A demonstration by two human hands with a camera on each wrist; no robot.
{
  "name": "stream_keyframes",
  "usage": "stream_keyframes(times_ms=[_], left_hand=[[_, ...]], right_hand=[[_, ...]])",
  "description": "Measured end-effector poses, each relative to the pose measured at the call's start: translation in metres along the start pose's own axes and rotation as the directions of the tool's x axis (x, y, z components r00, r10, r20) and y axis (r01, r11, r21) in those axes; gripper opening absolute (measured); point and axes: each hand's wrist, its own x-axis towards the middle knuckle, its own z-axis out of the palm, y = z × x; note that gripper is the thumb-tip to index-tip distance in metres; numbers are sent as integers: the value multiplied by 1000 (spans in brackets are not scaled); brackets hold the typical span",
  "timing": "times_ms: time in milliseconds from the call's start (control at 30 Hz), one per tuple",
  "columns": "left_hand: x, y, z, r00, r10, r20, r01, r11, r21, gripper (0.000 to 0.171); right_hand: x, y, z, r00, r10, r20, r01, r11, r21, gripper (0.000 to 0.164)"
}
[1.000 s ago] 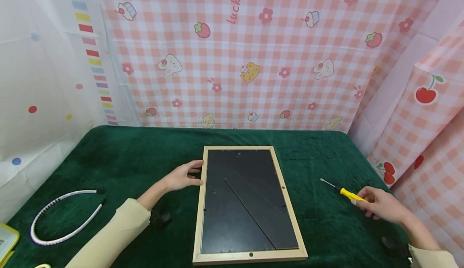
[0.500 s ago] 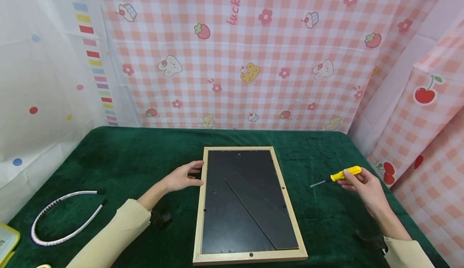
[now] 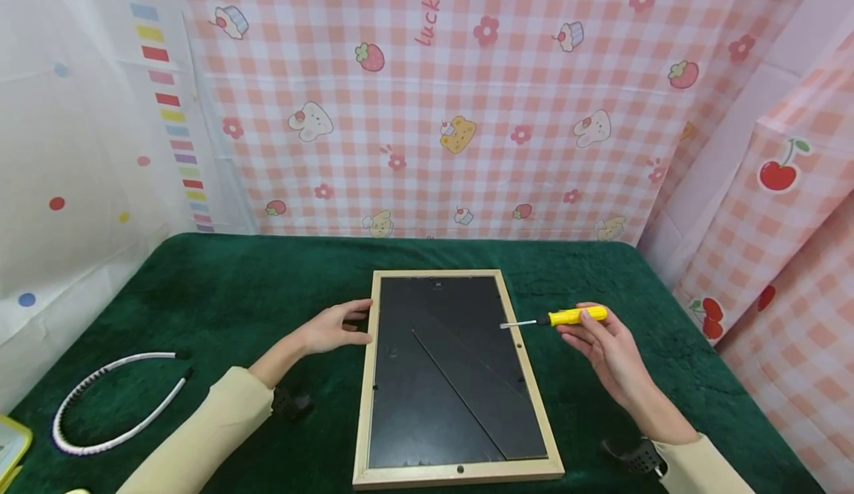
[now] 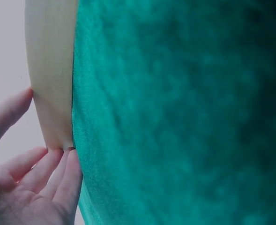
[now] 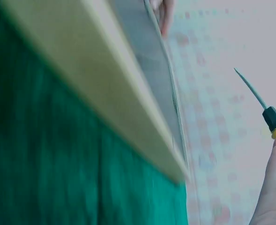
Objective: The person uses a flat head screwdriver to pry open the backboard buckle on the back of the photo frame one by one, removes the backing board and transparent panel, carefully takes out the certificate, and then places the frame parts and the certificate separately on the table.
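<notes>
Yellow screwdriver point(image 3: 564, 318) pinched by right hand point(image 3: 612, 351), tip held above picture frame point(image 3: 440, 383) near its right edge. Frame laid back-up on bench point(image 3: 267, 279), left edge touched by left hand point(image 3: 328, 329), fingers point(image 4: 71, 176) straight, thumb apart.

A yellow-rimmed object point(image 3: 13, 451) at left is cut off in the head view. The far mark point(image 3: 437, 284) on the backing point(image 3: 423, 390) is too small to read. The right wrist view blurs the frame point(image 5: 105, 75) and crops the screwdriver point(image 5: 273, 118).
</notes>
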Motion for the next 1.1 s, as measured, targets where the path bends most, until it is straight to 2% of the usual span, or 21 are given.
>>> stream_keyframes(times_ms=[233, 433, 600, 800, 867, 967, 1100], left_hand=[[-2, 2, -2, 999, -1, 41, 1, 1000, -11, 70], [-3, 2, -3, 997, 2, 71, 0, 1000, -20, 74], [-4, 0, -4, 995, -10, 99, 12, 1000, -19, 79], [-6, 1, -6, 987, 12, 160, -7, 999, -33, 83], [-7, 2, -7, 981, 14, 194, -13, 1000, -4, 86], [-10, 3, -9, 971, -1, 237, -21, 996, 91, 94], [-13, 4, -8, 962, -19, 271, -45, 972, 229, 104]], right_hand=[[10, 12, 50, 992, 125, 16, -122, 981, -149, 28], [12, 29, 85, 955, 285, 78, -262, 940, -216, 43], [12, 43, 104, 926, 355, 129, -317, 917, -243, 48], [10, 53, 116, 909, 392, 143, -339, 893, -295, 41], [9, 57, 118, 904, 403, 141, -347, 886, -307, 41], [8, 62, 120, 899, 416, 139, -362, 882, -301, 43], [6, 66, 121, 900, 418, 119, -369, 880, -299, 44]])
